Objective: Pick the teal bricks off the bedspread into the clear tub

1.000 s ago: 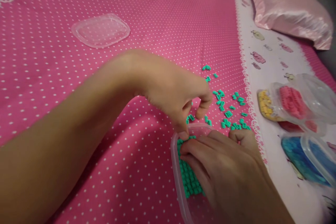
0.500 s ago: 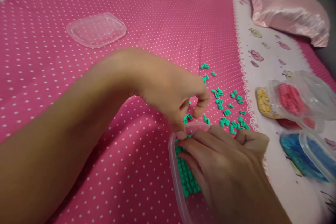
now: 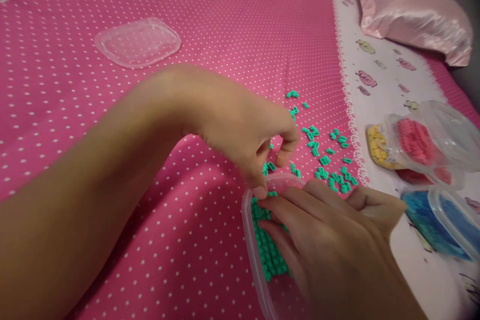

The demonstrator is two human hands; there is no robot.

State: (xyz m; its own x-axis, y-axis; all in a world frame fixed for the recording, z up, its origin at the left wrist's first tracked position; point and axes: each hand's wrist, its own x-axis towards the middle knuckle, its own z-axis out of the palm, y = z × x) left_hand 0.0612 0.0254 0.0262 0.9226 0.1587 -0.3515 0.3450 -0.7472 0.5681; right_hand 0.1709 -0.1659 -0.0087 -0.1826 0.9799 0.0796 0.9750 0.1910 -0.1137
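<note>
A clear plastic container (image 3: 252, 245) stands at the lower middle, with tight rows of small green toy bricks (image 3: 269, 255) inside. My left hand (image 3: 243, 125) arches over its far left corner. The thumb lies over the rim there and the other fingers are curled, holding the container. My right hand (image 3: 330, 240) reaches in from the lower right, covering much of the container. Its thumb and forefinger are bent close together at the far end of the brick rows. Whatever lies between those fingertips is hidden.
Loose green bricks (image 3: 324, 160) are scattered beyond the container on the pink dotted cloth (image 3: 210, 260). A clear lid (image 3: 138, 42) lies at the upper left. At right are tubs of pink bricks (image 3: 414, 140), yellow bricks (image 3: 378, 145) and blue pieces (image 3: 431, 215), and a pink pillow (image 3: 408, 5).
My right hand has shifted slightly to the right, its fingertips lifting a little off the brick rows, so more green bricks show. My left hand has stayed nearly still at the rim.
</note>
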